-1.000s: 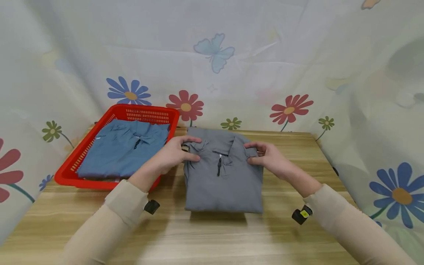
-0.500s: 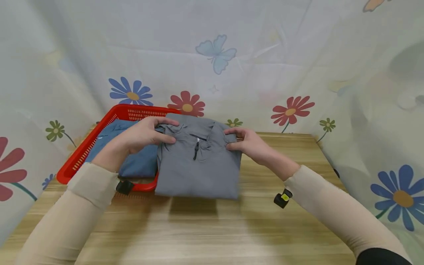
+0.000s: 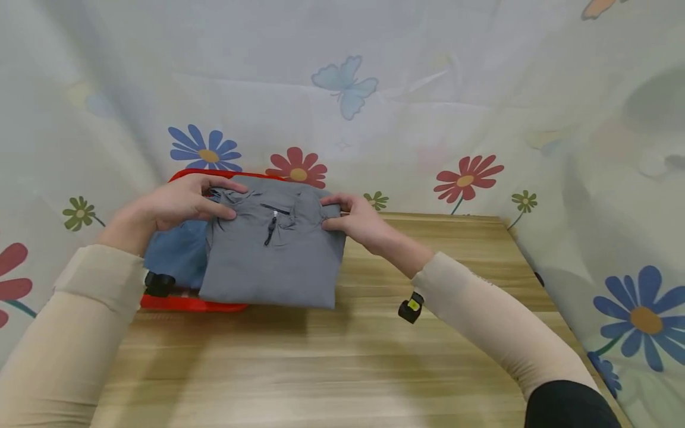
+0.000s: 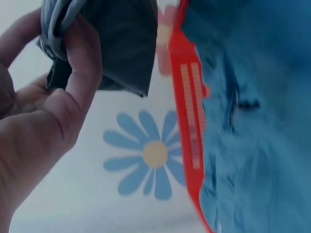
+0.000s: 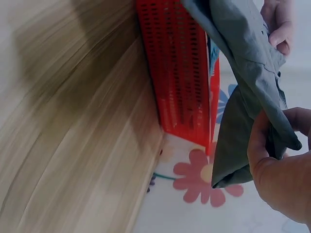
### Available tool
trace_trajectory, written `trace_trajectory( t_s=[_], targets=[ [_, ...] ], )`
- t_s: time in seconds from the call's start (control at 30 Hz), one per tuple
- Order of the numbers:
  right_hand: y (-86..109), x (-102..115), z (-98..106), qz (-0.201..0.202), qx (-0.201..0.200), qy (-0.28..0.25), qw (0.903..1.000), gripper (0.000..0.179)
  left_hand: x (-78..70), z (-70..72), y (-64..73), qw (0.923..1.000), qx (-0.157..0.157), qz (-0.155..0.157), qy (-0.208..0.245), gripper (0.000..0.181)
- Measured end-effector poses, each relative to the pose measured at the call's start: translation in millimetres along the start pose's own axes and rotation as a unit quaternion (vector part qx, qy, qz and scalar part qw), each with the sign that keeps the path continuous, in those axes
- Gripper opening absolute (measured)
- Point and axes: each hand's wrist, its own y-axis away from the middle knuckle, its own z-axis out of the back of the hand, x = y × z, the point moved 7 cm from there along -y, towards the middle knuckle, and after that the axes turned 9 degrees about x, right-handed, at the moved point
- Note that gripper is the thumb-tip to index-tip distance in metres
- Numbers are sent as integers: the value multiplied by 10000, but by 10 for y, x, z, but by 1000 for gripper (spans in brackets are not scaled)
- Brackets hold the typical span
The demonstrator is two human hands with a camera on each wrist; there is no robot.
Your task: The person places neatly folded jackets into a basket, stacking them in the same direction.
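Note:
A folded grey shirt (image 3: 273,261) with a short dark zip at its collar hangs in the air between my two hands. My left hand (image 3: 184,202) pinches its left edge near the collar, thumb on top. On the opposite edge my right hand (image 3: 358,223) pinches the cloth the same way. Below and to the left, a folded blue shirt (image 3: 176,252) lies in a red plastic basket (image 3: 192,304); the grey shirt covers much of both in the head view. From the left wrist, the blue shirt (image 4: 257,145) shows its own collar and zip.
The basket stands on a wooden table (image 3: 374,356), towards its left back. A flower-printed curtain (image 3: 407,137) hangs behind the table and along its sides. The right wrist view shows the basket's slotted side wall (image 5: 177,73) standing on the table.
Both hands have carried the grey shirt leftward and a little up, from over the middle of the table to partly over the basket. The blue shirt has become largely covered from the head view.

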Motion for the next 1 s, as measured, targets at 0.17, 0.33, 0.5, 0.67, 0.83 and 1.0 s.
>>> trace_trajectory(
  t_s=[0.17,0.33,0.5,0.67,0.83,1.0],
  targets=[
    [-159,77,-166,159,-104,-48,9998,41,83,200,72,9997,66,-41,-241,61],
    [-328,80,-301,166,-177,22,9997,40,222,346,77,9987,188,210,-414,64],
    [-471,53,-437,161,-184,-6,9997,39,377,459,83,9973,228,448,-532,69],
    [-573,88,-519,385,-385,-136,9984,38,451,572,108,9974,218,455,-511,68],
    [-647,118,-641,403,-488,-309,9975,38,559,681,141,9967,118,530,-599,66],
    [-744,53,-782,237,-585,-320,9975,36,683,716,169,9945,74,751,-724,64]
  ],
)
